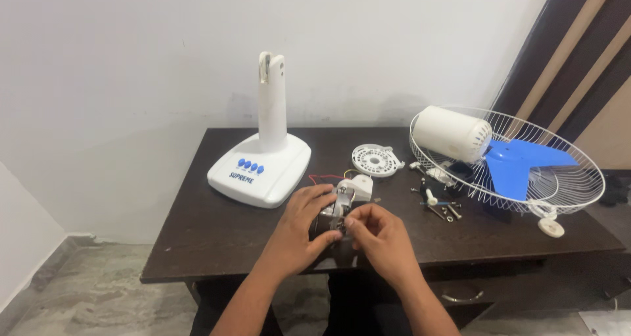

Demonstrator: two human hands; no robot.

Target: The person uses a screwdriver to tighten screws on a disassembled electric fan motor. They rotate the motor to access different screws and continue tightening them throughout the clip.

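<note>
Over the front edge of the dark wooden table (217, 231), both my hands hold a small fan motor (334, 212) with a white housing part and red and yellow wires. My left hand (303, 225) wraps around the motor from the left. My right hand (381, 234) pinches at its right side with thumb and fingers; whatever small piece it grips is hidden. The motor's lower half is covered by my fingers.
A white fan base with an upright neck (263, 158) stands at the back left. A round white vented cover (374, 160) lies mid-table. A wire fan guard (526, 178) holds a white motor cover (452, 133) and blue blade (516, 165). Loose screws (439, 208) and a white knob (551, 227) lie nearby.
</note>
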